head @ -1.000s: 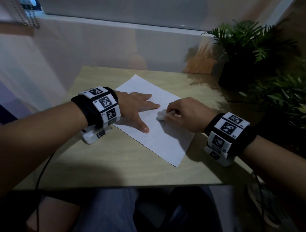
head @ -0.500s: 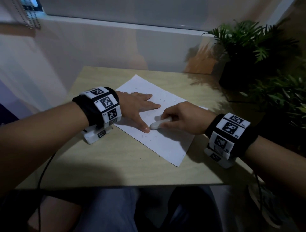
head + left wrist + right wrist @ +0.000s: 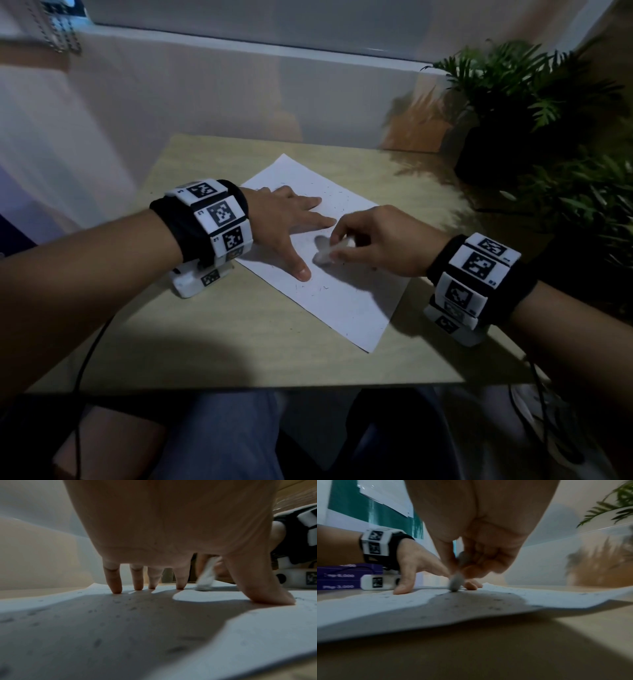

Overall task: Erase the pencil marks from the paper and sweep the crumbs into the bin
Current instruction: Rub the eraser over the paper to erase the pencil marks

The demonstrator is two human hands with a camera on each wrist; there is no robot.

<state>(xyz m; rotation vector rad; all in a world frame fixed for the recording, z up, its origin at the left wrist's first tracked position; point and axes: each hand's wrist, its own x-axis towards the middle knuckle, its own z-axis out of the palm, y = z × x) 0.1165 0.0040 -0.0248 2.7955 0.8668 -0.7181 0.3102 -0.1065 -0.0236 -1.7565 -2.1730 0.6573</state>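
A white sheet of paper [image 3: 346,301] lies askew on the light wooden table [image 3: 239,335], dotted with small dark crumbs and faint marks. My left hand [image 3: 291,226] lies flat on the paper's left part, fingers spread and straight, thumb tip pressing down. My right hand [image 3: 370,240] pinches a white eraser [image 3: 329,253] whose tip touches the paper just right of the left thumb. From the left wrist the eraser [image 3: 205,578] shows blurred between index finger and thumb. From the right wrist the eraser [image 3: 456,583] stands on the paper [image 3: 402,609] among crumbs.
Potted green plants [image 3: 524,113] stand at the table's far right corner and along its right side. A pale wall panel [image 3: 205,96] backs the table. Cables hang off the near edge on both sides. No bin is in view.
The eraser has been rubbing back and forth: it slid toward the left thumb half a second ago and now sits slightly farther right. The left hand has stayed put.
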